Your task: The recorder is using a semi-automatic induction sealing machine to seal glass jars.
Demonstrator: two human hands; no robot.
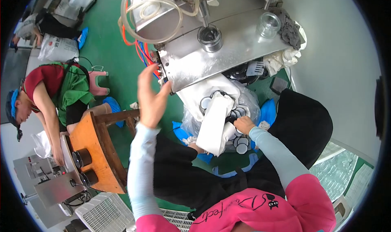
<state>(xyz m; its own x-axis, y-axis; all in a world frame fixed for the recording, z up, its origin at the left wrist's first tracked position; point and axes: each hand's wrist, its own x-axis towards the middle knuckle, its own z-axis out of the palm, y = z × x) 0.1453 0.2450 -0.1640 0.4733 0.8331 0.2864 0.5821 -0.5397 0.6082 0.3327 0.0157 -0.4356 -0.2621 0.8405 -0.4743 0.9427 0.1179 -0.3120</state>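
Observation:
My left hand (151,94) is raised beside the left corner of the metal worktable (183,64); its thumb and fingers are apart with nothing between them. My right hand (244,125) is down at a plastic bag of lids between my legs, its fingers curled at a black lid (230,119). Several white-lined lids (242,148) lie in the bag, partly covered by a white sheet (215,122). On the worktable, a glass jar (209,39) with dark contents stands below a metal nozzle (204,13). A clear glass jar (268,25) stands farther right.
Clear hoses (152,21) loop above the worktable's left side. A grey cloth (288,30) lies at its right end. To my left, two black jars (82,157) stand on a wooden stool (100,152). A co-worker (52,100) bends over equipment beyond it. White plastic crates (105,212) sit behind.

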